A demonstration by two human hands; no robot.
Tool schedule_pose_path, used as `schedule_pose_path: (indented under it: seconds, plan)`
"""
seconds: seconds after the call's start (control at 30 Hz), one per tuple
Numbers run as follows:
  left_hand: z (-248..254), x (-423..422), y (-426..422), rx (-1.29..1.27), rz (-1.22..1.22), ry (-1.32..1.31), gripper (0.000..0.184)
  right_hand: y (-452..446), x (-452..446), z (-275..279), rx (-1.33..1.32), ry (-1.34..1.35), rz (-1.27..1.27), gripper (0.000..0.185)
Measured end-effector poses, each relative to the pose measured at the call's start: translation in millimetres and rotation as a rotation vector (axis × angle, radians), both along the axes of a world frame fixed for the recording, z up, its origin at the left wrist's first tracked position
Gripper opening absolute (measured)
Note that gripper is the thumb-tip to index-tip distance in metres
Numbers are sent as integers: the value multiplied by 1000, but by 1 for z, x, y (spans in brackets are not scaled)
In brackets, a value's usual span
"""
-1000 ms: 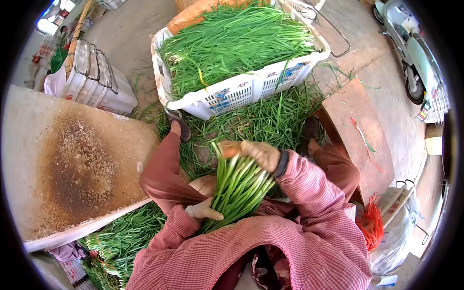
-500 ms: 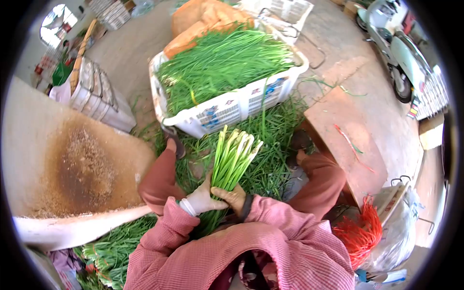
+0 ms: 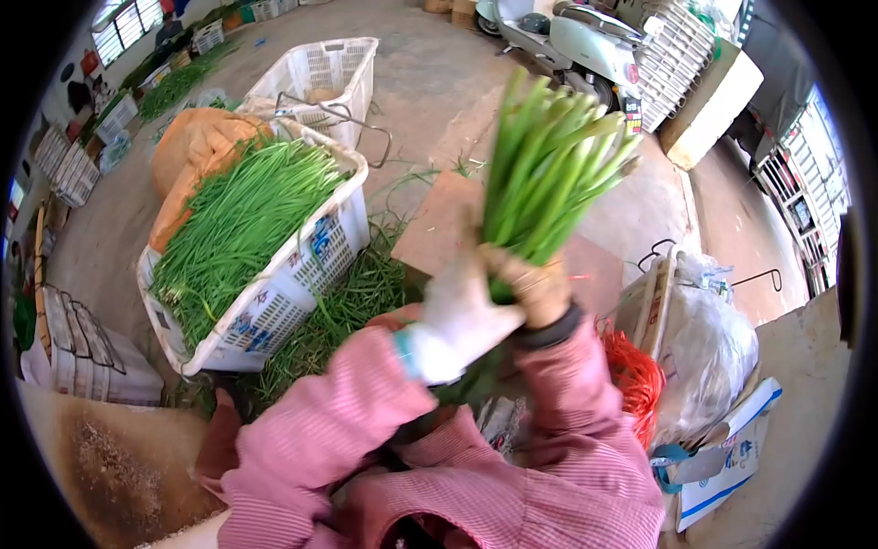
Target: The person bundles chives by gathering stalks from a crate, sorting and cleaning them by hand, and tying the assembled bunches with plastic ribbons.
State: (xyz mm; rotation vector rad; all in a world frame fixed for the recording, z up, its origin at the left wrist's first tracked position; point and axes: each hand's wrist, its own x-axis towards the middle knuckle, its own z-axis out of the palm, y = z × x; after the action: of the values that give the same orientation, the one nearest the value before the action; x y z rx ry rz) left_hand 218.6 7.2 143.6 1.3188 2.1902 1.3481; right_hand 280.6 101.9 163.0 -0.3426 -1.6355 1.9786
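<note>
The concrete floor (image 3: 421, 101) stretches away to a parked pale-green scooter (image 3: 594, 41) at the back. In front of me rises a bundle of chives (image 3: 553, 165), a little tilted, pale ends uppermost. My right hand (image 3: 535, 284) is clenched round its stalks, and my white-gloved left hand (image 3: 457, 316) grasps it just beside (those fingertips are a blur). To my left stands a white plastic crate (image 3: 288, 311) heaped with greens (image 3: 247, 220); red plastic strands (image 3: 631, 380) hang near my right sleeve (image 3: 576, 384).
</note>
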Motion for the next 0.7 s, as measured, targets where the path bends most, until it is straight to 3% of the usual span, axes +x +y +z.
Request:
schedule_pose_path:
  seconds: [0.1,0.17,0.2,0.3,0.37,0.43,0.47,0.53,0.57,0.6,0.63,0.67,0.7]
  plan:
    - [-28,24,77,116,-91,-614,93,79,20,-14,-134,-267,-98,31]
    - [-86,38,120,164,-48,-515,89,126,29,-61,-91,-454,-93,31]
    - [-84,33,118,-80,-158,-571,92,137,29,-85,-90,-526,-117,30]
    - [-148,21,138,-293,-70,-731,85,160,12,-178,96,-664,-204,31]
    - [-217,5,149,-345,105,-881,79,151,-22,-236,379,-885,-596,74]
    - [-224,-16,143,-389,99,-797,70,122,-56,-228,485,-1236,-885,89]
    - [-226,-27,136,-436,81,-715,63,123,-61,-231,500,-1207,-865,89]
    - [-240,-25,145,-171,87,-566,55,145,-65,-239,444,-1289,-750,84]
    - [-222,-30,143,-252,93,-555,53,165,-69,-259,606,-1272,-633,75]
    - [-208,-32,132,-315,104,-397,52,177,-74,-273,700,-1217,-537,75]
    - [-234,-18,144,-352,241,-130,53,188,-67,-275,721,-1148,-499,74]
    - [-216,-18,130,-372,303,123,55,192,-64,-272,677,-1076,-468,74]
    - [-203,-20,122,-236,147,-154,56,200,-59,-272,612,-1049,-475,73]
